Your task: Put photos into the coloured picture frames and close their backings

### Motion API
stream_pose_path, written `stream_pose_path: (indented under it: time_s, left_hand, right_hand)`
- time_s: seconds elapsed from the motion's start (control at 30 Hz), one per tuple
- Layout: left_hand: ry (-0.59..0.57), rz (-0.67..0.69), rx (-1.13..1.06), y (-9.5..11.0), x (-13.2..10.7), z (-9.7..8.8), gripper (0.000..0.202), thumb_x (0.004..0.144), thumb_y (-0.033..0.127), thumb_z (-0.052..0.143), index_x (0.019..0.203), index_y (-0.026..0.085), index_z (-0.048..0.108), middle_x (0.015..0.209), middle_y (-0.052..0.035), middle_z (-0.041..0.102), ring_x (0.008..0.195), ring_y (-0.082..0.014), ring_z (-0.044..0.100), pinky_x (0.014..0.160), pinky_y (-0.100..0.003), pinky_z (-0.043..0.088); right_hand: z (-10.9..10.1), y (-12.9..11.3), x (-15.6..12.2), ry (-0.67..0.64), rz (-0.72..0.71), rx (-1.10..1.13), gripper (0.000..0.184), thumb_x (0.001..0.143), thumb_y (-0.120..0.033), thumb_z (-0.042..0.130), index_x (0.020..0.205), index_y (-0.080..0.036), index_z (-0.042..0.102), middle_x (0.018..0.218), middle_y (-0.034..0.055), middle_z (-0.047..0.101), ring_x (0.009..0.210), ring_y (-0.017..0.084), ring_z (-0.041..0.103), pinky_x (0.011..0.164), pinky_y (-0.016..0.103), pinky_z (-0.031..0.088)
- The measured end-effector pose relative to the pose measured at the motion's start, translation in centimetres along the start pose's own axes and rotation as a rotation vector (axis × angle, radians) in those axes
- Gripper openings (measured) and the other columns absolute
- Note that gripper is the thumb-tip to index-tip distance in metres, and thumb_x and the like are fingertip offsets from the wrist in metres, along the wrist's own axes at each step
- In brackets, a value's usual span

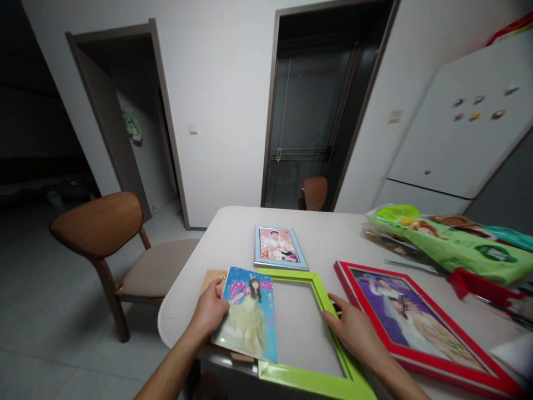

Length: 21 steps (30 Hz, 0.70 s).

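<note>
My left hand point(210, 308) is closed on the left edge of a photo print point(247, 322), which shows a figure in a pale dress against blue. Beneath the print, a brown backing board point(213, 276) peeks out at the upper left and along the bottom. The print overlaps the left side of a lime-green picture frame point(323, 297), whose opening shows the tabletop through it. On that frame's right side, my right hand point(350, 325) grips with the thumb on top; its other fingers are partly hidden.
Behind the green frame lies a light-blue framed picture point(278, 244). To the right rests a red framed picture point(412, 322), with green packages point(449, 239) beyond it. A wooden chair point(100, 222) stands left of the white table point(183, 300).
</note>
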<state>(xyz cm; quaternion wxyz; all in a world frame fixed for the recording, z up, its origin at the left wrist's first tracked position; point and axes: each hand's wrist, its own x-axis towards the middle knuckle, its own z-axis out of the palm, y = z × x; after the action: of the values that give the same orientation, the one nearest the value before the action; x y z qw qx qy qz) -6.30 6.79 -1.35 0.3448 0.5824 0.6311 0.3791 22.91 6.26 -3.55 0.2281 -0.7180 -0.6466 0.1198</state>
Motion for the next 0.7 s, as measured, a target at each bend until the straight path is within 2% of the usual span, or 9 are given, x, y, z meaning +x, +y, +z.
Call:
stream_pose_path:
  time_s: [0.13,0.27,0.37,0.43,0.5,0.53,0.6,0.67,0.7]
  left_hand:
    - [-0.007,0.071,0.196,-1.0,0.1,0.2,0.049,0.058,0.003,0.045,0.106,0.013,0.046,0.074,-0.0008,0.06,0.069,-0.0156,0.056,0.064,-0.023,0.039]
    - [-0.013,0.158,0.347,-0.9,-0.3,0.2,0.042,0.059,0.006,0.047,0.1,0.014,0.051,0.093,-0.0059,0.058,0.09,-0.0194,0.051,0.081,-0.027,0.034]
    - [-0.005,0.19,0.42,-0.6,-0.6,0.3,0.042,0.06,0.008,0.046,0.102,0.011,0.05,0.096,-0.0092,0.055,0.096,-0.0219,0.048,0.087,-0.031,0.032]
    - [-0.002,0.213,0.445,-0.3,-1.2,0.3,0.043,0.063,0.01,0.044,0.105,0.009,0.048,0.099,-0.0106,0.053,0.099,-0.0219,0.046,0.089,-0.032,0.031]
    - [-0.028,0.257,0.454,0.1,-2.3,0.6,0.046,0.063,0.013,0.044,0.11,0.009,0.045,0.106,-0.0113,0.051,0.104,-0.0211,0.043,0.092,-0.031,0.029]
    - [-0.073,0.291,0.455,0.3,-3.0,0.7,0.05,0.063,0.014,0.045,0.113,0.01,0.043,0.113,-0.0115,0.048,0.108,-0.0209,0.039,0.094,-0.031,0.027]
    - [-0.224,0.364,0.468,0.7,-4.4,1.2,0.06,0.06,0.016,0.047,0.119,0.012,0.038,0.126,-0.0108,0.038,0.117,-0.0218,0.029,0.098,-0.034,0.022]
    - [-0.365,0.416,0.494,0.8,-5.6,1.8,0.07,0.056,0.015,0.049,0.123,0.015,0.033,0.134,-0.0091,0.027,0.122,-0.024,0.02,0.1,-0.039,0.017]
    - [-0.393,0.43,0.508,0.8,-6.0,2.0,0.072,0.054,0.013,0.048,0.124,0.016,0.032,0.135,-0.0083,0.024,0.123,-0.0249,0.018,0.101,-0.042,0.015]
  right_hand:
    - [0.6,0.3,0.0,0.015,-0.053,-0.107,0.05,0.07,-0.025,0.038,0.111,0.001,0.047,0.097,0.0193,0.06,0.084,0.024,0.058,0.075,0.031,0.042]
    - [0.7,0.6,0.0,0.065,-0.099,-0.137,0.044,0.07,-0.025,0.04,0.107,-0.003,0.051,0.093,0.0173,0.062,0.082,0.023,0.059,0.074,0.032,0.043]
    - [0.5,-0.1,-0.2,0.135,-0.173,-0.093,0.039,0.068,-0.024,0.043,0.099,-0.005,0.056,0.093,0.0178,0.061,0.087,0.025,0.056,0.079,0.036,0.04]
    - [0.8,-1.5,-0.6,0.173,-0.206,0.037,0.038,0.068,-0.026,0.044,0.099,-0.007,0.056,0.098,0.0172,0.058,0.089,0.025,0.054,0.082,0.037,0.038]
    - [1.6,-3.5,-1.0,0.099,-0.157,0.289,0.042,0.068,-0.029,0.044,0.104,-0.01,0.052,0.092,0.0124,0.06,0.077,0.02,0.056,0.073,0.033,0.043]
    - [2.2,-4.6,-1.1,0.006,-0.096,0.454,0.045,0.069,-0.031,0.045,0.108,-0.011,0.049,0.083,0.0086,0.061,0.066,0.017,0.057,0.063,0.03,0.045]
    - [3.3,-6.8,-1.2,-0.211,0.058,0.777,0.048,0.067,-0.03,0.047,0.111,-0.01,0.045,0.06,0.0003,0.058,0.045,0.012,0.051,0.045,0.024,0.041]
    - [4.1,-8.8,-1.1,-0.356,0.145,0.975,0.044,0.065,-0.028,0.048,0.105,-0.008,0.05,0.047,-0.0043,0.052,0.036,0.009,0.044,0.037,0.021,0.036]
    - [4.1,-9.6,-1.0,-0.389,0.153,1.022,0.039,0.065,-0.027,0.049,0.099,-0.008,0.053,0.045,-0.0046,0.051,0.035,0.009,0.043,0.037,0.021,0.036]
